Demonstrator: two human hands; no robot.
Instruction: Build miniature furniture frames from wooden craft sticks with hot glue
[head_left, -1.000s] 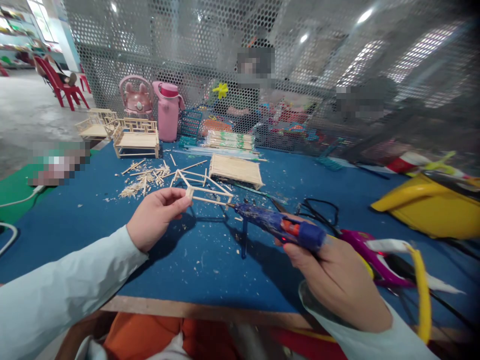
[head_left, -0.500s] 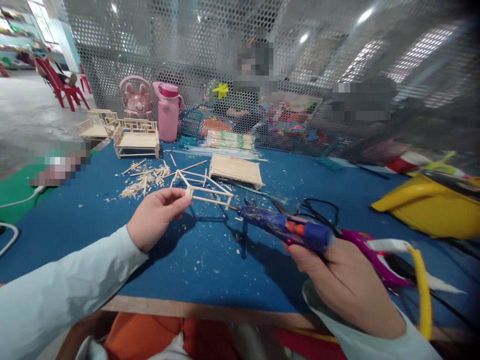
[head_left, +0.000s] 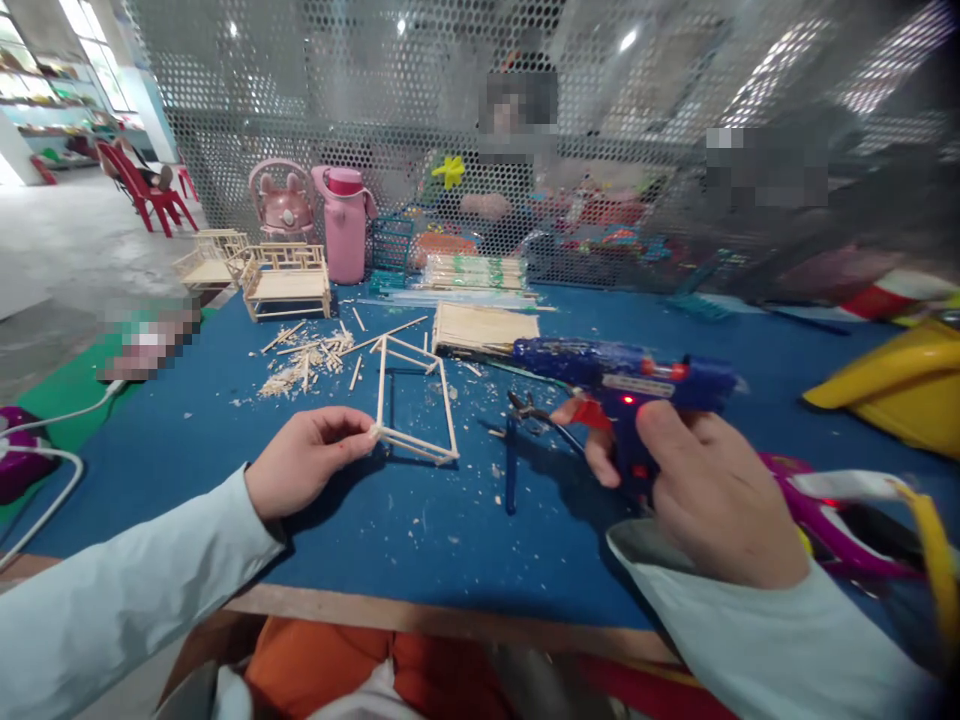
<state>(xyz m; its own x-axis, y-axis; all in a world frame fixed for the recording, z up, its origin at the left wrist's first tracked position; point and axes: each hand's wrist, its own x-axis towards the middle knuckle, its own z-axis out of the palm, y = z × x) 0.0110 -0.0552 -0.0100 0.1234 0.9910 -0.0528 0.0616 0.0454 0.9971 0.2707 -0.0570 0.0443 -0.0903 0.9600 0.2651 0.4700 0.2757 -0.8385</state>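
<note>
My left hand pinches the near left corner of a small wooden stick frame, a four-sided outline of thin sticks tilted over the blue table. A blue hot glue gun with a lit red light is wrapped in my right hand. Its nozzle points left, apart from the frame and in front of a flat panel of wooden sticks. Below the gun lie dark-jawed pliers.
Stick offcuts lie behind the frame. Small wooden model benches and a pink bottle stand at the back left. A mesh screen closes the rear, with people behind it. To the right are a purple device and a yellow object.
The glue gun's nozzle has left the frame's near right corner, and the gun has risen and moved right. The frame has turned, showing its outline more fully. The view has shifted slightly.
</note>
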